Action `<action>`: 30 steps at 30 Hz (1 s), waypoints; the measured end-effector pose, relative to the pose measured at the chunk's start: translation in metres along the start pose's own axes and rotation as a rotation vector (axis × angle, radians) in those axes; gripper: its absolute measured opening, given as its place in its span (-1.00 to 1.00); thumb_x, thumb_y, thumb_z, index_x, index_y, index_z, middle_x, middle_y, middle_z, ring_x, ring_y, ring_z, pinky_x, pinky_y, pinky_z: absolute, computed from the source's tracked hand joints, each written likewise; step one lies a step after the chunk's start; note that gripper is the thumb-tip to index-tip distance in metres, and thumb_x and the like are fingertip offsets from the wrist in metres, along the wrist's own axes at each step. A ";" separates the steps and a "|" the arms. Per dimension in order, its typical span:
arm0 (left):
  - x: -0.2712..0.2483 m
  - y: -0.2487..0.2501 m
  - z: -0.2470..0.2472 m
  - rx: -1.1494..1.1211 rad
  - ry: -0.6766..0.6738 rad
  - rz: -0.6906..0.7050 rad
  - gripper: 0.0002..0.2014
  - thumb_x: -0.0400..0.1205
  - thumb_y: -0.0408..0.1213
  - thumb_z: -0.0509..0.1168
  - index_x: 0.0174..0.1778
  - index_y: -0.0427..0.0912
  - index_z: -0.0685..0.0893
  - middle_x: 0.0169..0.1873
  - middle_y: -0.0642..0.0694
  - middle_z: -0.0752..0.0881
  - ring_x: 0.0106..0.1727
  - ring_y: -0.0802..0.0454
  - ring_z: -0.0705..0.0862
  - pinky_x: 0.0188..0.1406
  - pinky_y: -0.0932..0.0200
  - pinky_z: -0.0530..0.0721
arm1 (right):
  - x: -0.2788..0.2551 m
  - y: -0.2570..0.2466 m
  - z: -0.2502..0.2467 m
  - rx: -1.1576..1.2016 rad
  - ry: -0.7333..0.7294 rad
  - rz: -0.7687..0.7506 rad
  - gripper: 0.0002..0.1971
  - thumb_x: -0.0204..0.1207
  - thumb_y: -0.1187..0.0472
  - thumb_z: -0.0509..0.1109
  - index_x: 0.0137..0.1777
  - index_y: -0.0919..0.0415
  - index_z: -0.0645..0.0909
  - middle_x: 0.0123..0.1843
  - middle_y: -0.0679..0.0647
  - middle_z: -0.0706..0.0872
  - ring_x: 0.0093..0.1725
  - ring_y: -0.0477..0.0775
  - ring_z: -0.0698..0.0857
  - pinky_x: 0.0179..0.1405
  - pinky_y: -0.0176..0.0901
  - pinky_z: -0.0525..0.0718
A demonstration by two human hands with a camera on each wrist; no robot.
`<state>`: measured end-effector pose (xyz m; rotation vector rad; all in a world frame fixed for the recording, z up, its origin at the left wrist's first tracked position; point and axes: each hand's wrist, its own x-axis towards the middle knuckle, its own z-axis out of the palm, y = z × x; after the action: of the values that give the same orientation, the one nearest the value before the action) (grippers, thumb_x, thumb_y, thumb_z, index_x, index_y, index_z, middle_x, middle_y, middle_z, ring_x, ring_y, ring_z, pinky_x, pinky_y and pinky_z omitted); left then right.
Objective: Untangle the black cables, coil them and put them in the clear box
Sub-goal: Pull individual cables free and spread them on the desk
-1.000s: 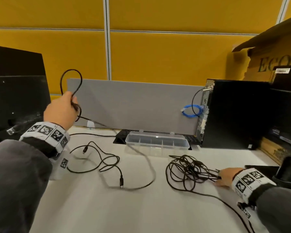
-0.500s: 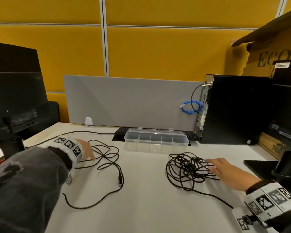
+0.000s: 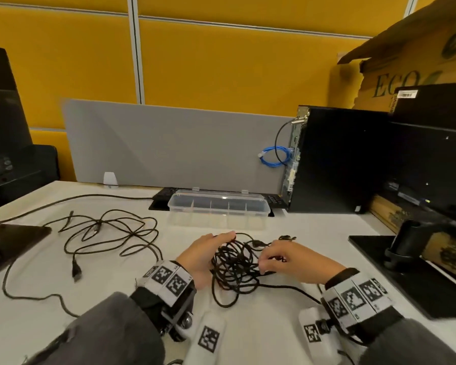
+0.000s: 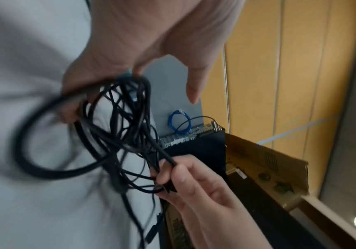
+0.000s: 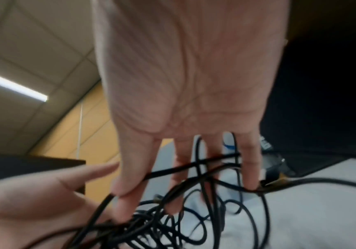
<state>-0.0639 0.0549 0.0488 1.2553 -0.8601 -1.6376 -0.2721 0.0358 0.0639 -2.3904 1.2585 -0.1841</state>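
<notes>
A tangled bundle of black cables (image 3: 234,267) lies on the white table in front of me, between both hands. My left hand (image 3: 206,255) cups its left side, and in the left wrist view its curled fingers (image 4: 76,101) hold several loops. My right hand (image 3: 279,259) pinches strands on the right side; its fingertips (image 4: 172,170) close on a cable. Its fingers (image 5: 134,168) are threaded among the loops. A second black cable (image 3: 108,233) lies loose at the left. The clear box (image 3: 219,206), lid closed, stands behind the bundle.
A black computer tower (image 3: 337,159) with a blue cable (image 3: 274,156) stands at the back right. A monitor base (image 3: 411,272) is on the right, a dark pad (image 3: 13,238) on the left, a grey divider (image 3: 174,143) and a keyboard (image 3: 161,198) behind.
My left hand let the loose cable drop on the left and moved right to the bundle. My right hand went from resting beside the bundle to pinching its strands.
</notes>
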 end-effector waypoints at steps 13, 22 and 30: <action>-0.007 0.019 -0.033 0.111 0.090 0.456 -0.56 0.60 -0.53 0.22 0.20 0.13 0.65 -0.16 -0.09 0.65 -0.25 0.09 0.59 -0.34 0.22 0.63 | 0.028 -0.006 0.004 0.990 0.576 0.252 -0.75 0.70 0.03 0.07 0.25 0.07 0.47 0.19 0.05 0.53 -0.12 -0.02 0.67 -0.31 -0.22 0.67; -0.004 0.017 -0.045 -0.061 -0.002 0.561 -0.44 0.55 -0.64 0.11 0.06 0.18 0.71 -0.27 0.05 0.65 -0.34 0.23 0.58 -0.44 0.28 0.50 | 0.025 0.016 0.008 0.317 0.185 0.400 -0.53 0.46 -0.27 0.30 0.25 -0.01 0.52 0.21 -0.10 0.56 0.16 -0.08 0.56 0.00 -0.22 0.56; -0.001 0.019 -0.048 -0.129 0.258 0.585 -0.57 0.57 -0.65 0.09 -0.02 0.04 0.59 -0.19 -0.05 0.64 -0.22 0.12 0.59 -0.35 0.21 0.51 | 0.023 0.016 0.003 0.759 0.384 0.015 -0.86 0.57 0.26 0.33 0.10 0.12 0.61 -0.36 -0.07 0.68 -0.38 -0.20 0.58 -0.15 -0.35 0.56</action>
<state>-0.0127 0.0480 0.0545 0.9756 -0.8433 -1.0246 -0.2701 0.0103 0.0525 -1.7225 1.0865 -0.9643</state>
